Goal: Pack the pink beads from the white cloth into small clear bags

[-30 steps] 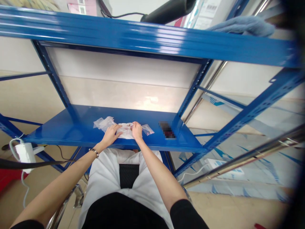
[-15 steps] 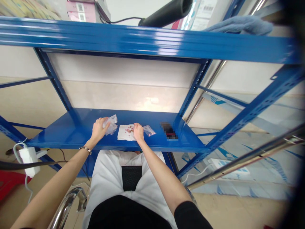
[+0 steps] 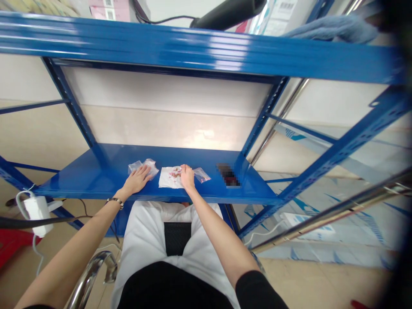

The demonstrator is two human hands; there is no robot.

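Note:
My left hand (image 3: 137, 179) lies flat with outstretched fingers over clear plastic bags (image 3: 151, 164) on the blue shelf board (image 3: 106, 171). To its right is a white sheet (image 3: 165, 182), perhaps tissue or paper, with small red and pink pieces (image 3: 175, 173) scattered on it. At the sheet's right edge, my right hand (image 3: 187, 177) has its fingers curled together, and whatever they may hold is hidden. Just right of that hand rests a small clear bag (image 3: 202, 175) with a few reddish bits inside.
A dark, pixelated object (image 3: 228, 176) lies farther right on the board. Overhead runs the blue beam (image 3: 161, 49) of the upper shelf, bearing a black tube (image 3: 228, 15), boxes and a blue cloth (image 3: 337, 31). A white adapter (image 3: 37, 214) hangs at the left.
My left hand has come down from holding the crumpled plastic bags and now lies flat on them, the bags spread out wider. My right hand stays by the sheet.

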